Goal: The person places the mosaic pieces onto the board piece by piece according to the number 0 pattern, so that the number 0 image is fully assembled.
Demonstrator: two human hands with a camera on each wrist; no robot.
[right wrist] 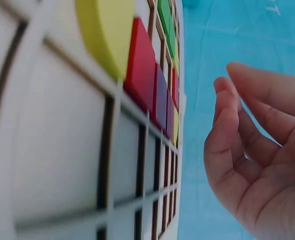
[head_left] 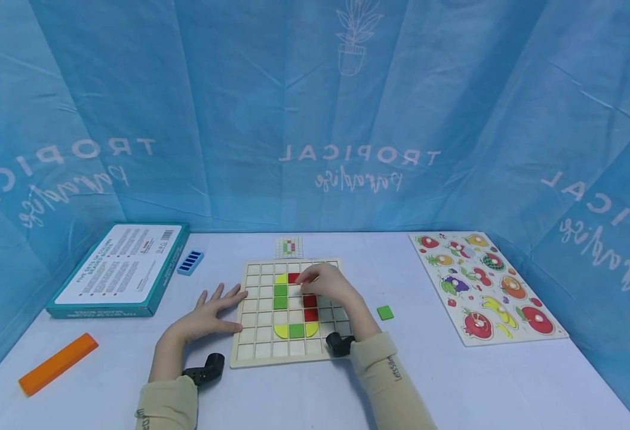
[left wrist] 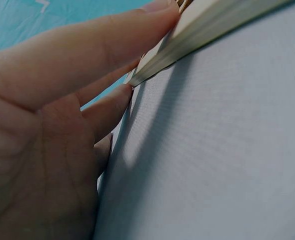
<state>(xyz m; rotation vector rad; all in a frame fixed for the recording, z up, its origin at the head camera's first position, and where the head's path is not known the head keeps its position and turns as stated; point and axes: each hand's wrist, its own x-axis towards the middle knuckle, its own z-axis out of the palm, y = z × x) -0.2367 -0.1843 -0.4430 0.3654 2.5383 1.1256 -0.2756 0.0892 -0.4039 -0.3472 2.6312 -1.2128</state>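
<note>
A wooden grid board (head_left: 252, 334) lies on the table, bearing yellow rounded tiles (head_left: 281, 331), green square tiles (head_left: 280, 290) and red square tiles (head_left: 311, 314) arranged as a ring. My left hand (head_left: 207, 315) rests at the board's left edge with its fingers spread, thumb and fingertips on the rim. Over the upper right of the ring is my right hand (head_left: 329, 283), hiding some tiles there. In the right wrist view its fingers (right wrist: 220, 150) bend loosely away from the board, thumb close to the fingertips, with nothing between them. A small pattern card (head_left: 300, 247) lies just behind the board.
One loose green tile (head_left: 385, 312) lies right of the board. Farther right is a fruit puzzle board (head_left: 457, 316). To the left are a teal box (head_left: 132, 263), a small blue block with dark slots (head_left: 190, 263) and an orange bar (head_left: 58, 364). A blue curtain (head_left: 315, 107) hangs behind.
</note>
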